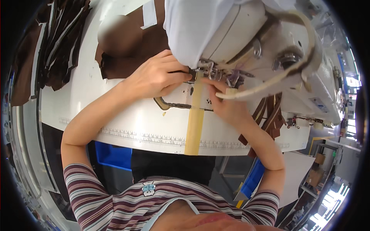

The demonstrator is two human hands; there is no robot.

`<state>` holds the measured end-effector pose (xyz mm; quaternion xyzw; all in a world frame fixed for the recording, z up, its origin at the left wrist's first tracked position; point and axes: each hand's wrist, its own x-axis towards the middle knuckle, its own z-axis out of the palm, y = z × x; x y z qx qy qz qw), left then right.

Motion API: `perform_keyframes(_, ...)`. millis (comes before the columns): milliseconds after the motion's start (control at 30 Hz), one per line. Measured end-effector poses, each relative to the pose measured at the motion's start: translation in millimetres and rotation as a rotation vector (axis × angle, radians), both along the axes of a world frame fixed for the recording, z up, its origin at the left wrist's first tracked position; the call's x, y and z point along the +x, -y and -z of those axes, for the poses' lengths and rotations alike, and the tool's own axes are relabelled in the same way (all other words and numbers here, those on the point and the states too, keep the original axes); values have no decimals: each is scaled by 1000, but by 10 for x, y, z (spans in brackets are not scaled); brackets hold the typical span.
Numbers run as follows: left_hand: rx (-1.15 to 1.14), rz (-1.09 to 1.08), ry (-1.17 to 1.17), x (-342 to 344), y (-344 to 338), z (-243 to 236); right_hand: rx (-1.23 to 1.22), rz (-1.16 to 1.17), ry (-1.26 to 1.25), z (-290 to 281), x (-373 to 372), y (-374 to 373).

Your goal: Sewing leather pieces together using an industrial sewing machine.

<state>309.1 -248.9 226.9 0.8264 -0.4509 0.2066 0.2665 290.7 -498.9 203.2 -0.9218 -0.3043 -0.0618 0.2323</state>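
Note:
At the needle of a white sewing machine [285,65], both my hands meet from either side. My left hand [158,77] is closed, its thumb and fingers pinched just left of the presser foot [198,71]. A dark edge shows between those fingertips, too small to name. From the right, my right hand [227,104] reaches to the needle area with a finger stretched out; blur and a pale hose [266,90] partly cover it. Brown fabric [135,42] lies behind my left hand. Yellow tape [194,131] runs from the needle to the table's front edge.
Dark brown pieces with pale edges [58,46] are heaped at the far left. Brown zipper strips [269,119] lie right of my right hand. A printed ruler [142,137] follows the table's front edge. Below it stands a blue bin [113,156].

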Motion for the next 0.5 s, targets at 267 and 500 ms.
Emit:
perform_keyframes(267, 52, 37, 72, 32, -15, -23, 669, 84, -624, -106, 187, -35)
perform_keyframes(500, 47, 106, -6, 63, -61, -28, -67, -205, 307, -177, 96, -133)
